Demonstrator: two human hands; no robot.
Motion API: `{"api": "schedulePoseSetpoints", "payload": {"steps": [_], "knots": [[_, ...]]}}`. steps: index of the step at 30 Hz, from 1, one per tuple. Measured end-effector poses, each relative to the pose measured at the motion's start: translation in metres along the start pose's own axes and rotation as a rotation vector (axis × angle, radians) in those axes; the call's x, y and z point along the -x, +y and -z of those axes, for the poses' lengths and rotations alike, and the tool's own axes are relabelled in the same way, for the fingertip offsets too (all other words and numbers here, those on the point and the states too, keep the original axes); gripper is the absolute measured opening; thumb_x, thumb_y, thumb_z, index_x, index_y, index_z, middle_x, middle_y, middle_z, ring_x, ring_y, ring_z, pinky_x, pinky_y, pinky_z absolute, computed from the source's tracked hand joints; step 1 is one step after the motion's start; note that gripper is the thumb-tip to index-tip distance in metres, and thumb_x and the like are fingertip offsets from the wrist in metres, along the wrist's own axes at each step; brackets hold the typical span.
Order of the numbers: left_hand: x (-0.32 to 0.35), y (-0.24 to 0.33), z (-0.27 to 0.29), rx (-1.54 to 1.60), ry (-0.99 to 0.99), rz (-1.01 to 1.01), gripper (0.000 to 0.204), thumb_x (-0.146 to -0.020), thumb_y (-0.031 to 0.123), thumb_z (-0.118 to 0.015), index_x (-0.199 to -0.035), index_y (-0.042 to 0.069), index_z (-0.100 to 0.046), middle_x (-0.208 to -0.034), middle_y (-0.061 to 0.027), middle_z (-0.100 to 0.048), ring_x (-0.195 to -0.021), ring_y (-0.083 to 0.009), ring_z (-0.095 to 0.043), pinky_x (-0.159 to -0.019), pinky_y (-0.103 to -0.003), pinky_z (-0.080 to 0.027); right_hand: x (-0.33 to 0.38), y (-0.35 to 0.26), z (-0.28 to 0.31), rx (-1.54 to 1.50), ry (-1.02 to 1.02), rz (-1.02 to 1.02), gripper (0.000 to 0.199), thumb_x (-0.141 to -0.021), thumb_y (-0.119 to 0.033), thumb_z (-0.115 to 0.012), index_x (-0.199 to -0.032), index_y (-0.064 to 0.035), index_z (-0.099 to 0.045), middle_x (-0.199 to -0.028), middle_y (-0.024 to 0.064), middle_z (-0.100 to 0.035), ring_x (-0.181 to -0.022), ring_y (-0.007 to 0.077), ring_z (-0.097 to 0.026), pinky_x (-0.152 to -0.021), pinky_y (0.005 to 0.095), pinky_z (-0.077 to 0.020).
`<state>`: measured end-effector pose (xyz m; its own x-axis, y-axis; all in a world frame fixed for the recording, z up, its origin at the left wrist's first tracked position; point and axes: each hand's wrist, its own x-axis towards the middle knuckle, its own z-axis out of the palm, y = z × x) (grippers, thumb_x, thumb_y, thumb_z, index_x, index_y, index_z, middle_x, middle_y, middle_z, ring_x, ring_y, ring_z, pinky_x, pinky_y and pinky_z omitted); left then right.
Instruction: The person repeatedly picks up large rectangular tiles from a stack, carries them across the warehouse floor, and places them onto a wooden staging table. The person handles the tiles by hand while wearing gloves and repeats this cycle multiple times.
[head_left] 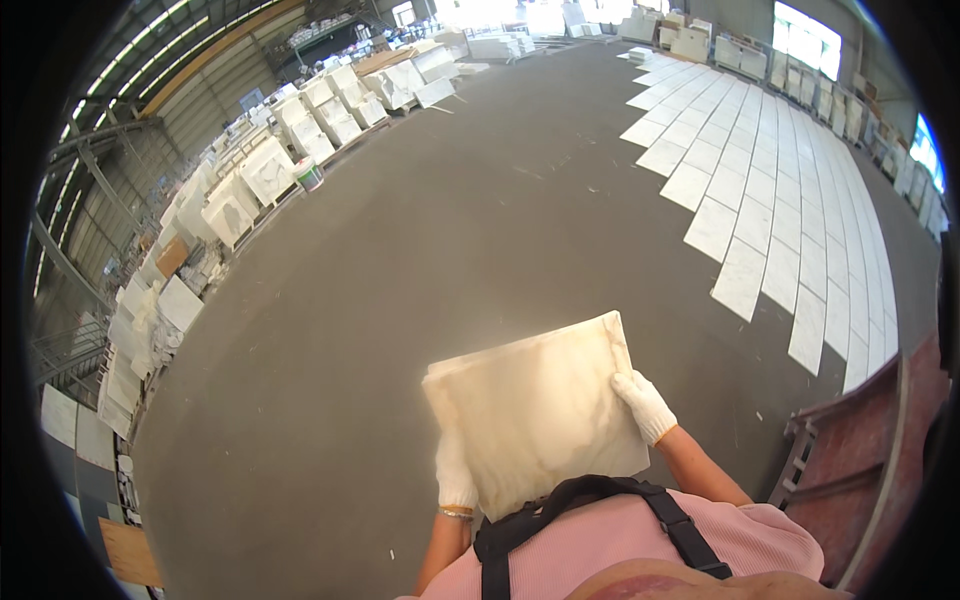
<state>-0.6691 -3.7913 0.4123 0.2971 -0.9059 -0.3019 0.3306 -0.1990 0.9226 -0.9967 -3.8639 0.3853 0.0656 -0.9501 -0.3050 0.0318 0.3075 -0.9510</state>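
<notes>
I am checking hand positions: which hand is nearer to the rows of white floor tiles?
Right. The right hand grips the slab on the side toward the white tiles; the left hand, at the slab's opposite edge, is farther away.

a rectangular cream slab (540,405), faintly tan-veined, is held by its left and right edges, slightly askew.

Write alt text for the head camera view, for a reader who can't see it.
A person's white-gloved left hand and right hand grip a pale, veined slab, perhaps several, by its sides above a grey floor. White rectangular tiles lie in staggered rows at right; pale stone pieces are stacked along the left.
</notes>
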Motion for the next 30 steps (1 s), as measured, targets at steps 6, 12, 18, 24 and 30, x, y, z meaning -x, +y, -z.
{"api": "schedulePoseSetpoints", "payload": {"steps": [6,12,18,24,30], "knots": [[-0.188,0.033,-0.065,-0.149,-0.100,0.058,0.064,-0.105,0.052,-0.051,-0.140,-0.002,-0.055,-0.129,-0.0107,-0.064,-0.114,-0.0197,-0.060,-0.100,-0.037,-0.049,-0.130,-0.044,0.011,-0.061,0.217,0.086,0.058,-0.101,-0.043,-0.060,-0.131,0.0068,-0.061,-0.124,0.0106,-0.066,-0.111,0.0166,-0.057,-0.098,0.0338,-0.0459],[-0.368,0.054,-0.143,-0.484,-0.257,-0.118,0.057,-0.104,0.050,-0.052,-0.130,0.000,-0.064,-0.119,-0.0078,-0.067,-0.106,-0.0158,-0.059,-0.094,-0.034,-0.048,-0.231,-0.074,0.022,-0.240,0.445,0.168,0.063,-0.100,-0.043,-0.061,-0.139,0.0068,-0.056,-0.128,0.0112,-0.065,-0.116,0.0167,-0.057,-0.101,0.0322,-0.0454],[-0.532,0.087,-0.229,-0.494,-0.286,-0.011,0.052,-0.107,0.041,-0.049,-0.137,-0.001,-0.059,-0.133,-0.0137,-0.066,-0.119,-0.0254,-0.061,-0.100,-0.038,-0.049,-0.426,-0.124,0.063,-0.145,0.348,0.108,0.063,-0.101,-0.041,-0.061,-0.143,0.0048,-0.051,-0.133,0.0109,-0.063,-0.118,0.0188,-0.058,-0.104,0.0347,-0.0451],[-0.639,0.144,-0.293,-0.036,-0.064,0.102,0.055,-0.108,0.044,-0.050,-0.136,-0.002,-0.058,-0.127,-0.0100,-0.066,-0.110,-0.0208,-0.064,-0.093,-0.037,-0.054,-0.609,-0.222,0.065,0.029,0.209,0.047,0.065,-0.098,-0.049,-0.061,-0.131,0.0064,-0.060,-0.123,0.0155,-0.067,-0.112,0.0201,-0.059,-0.098,0.0345,-0.0465],[-0.769,0.168,-0.342,0.177,-0.013,0.028,0.058,-0.107,0.047,-0.053,-0.138,-0.002,-0.056,-0.130,-0.0117,-0.065,-0.110,-0.0244,-0.065,-0.093,-0.039,-0.055,-0.790,-0.283,0.064,0.189,0.096,0.118,0.069,-0.097,-0.054,-0.059,-0.130,0.0064,-0.060,-0.125,0.0164,-0.066,-0.114,0.0228,-0.059,-0.100,0.0359,-0.0453]]}}
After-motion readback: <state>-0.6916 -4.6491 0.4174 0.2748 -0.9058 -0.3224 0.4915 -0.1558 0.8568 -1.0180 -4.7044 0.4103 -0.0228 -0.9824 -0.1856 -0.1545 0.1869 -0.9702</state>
